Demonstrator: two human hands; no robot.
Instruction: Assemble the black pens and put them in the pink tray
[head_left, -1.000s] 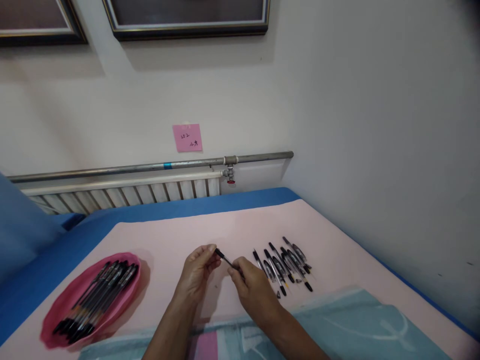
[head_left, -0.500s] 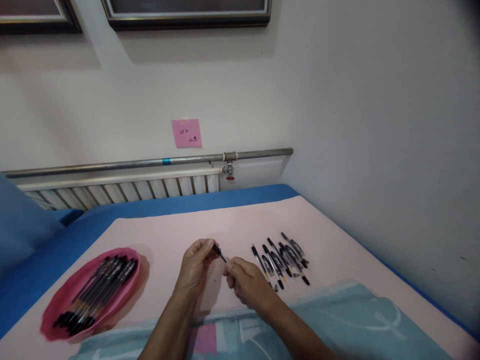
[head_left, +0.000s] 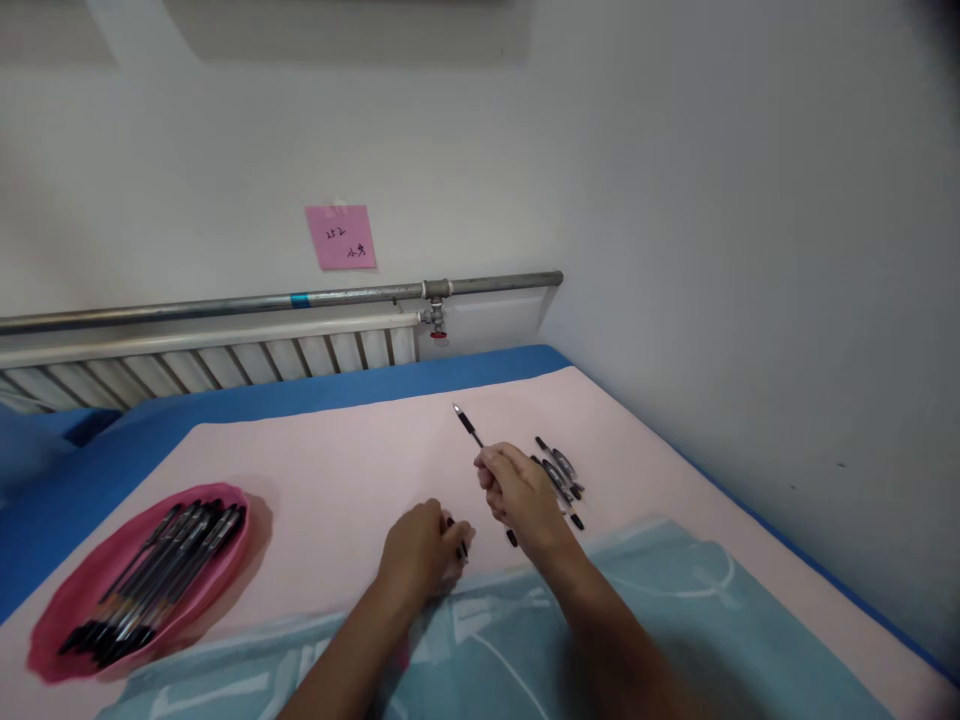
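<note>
My right hand [head_left: 517, 495] is closed round the barrel of a pen [head_left: 466, 421], which has a black grip. Its pointed tip is bare and slants up and away to the left. Lower and to the left, my left hand [head_left: 421, 548] has its fingers closed on a small dark piece that looks like a pen cap [head_left: 460, 549], close to the pink surface. Several clear-barrelled pens with black ends and loose black caps [head_left: 564, 464] lie beyond my right hand, which partly covers them.
On the left, a pink oval basket [head_left: 45, 640] holds a pile of pens [head_left: 161, 575]. A teal patterned cloth [head_left: 660, 590] lies along the near edge. Behind the blue-edged table stand a radiator [head_left: 247, 362] and a metal pipe [head_left: 495, 285]; a wall rises on the right.
My right hand has moved up with the pen, whose tip now points away. My left hand has come off the pen and dropped right toward the surface. The view has shifted slightly.
</note>
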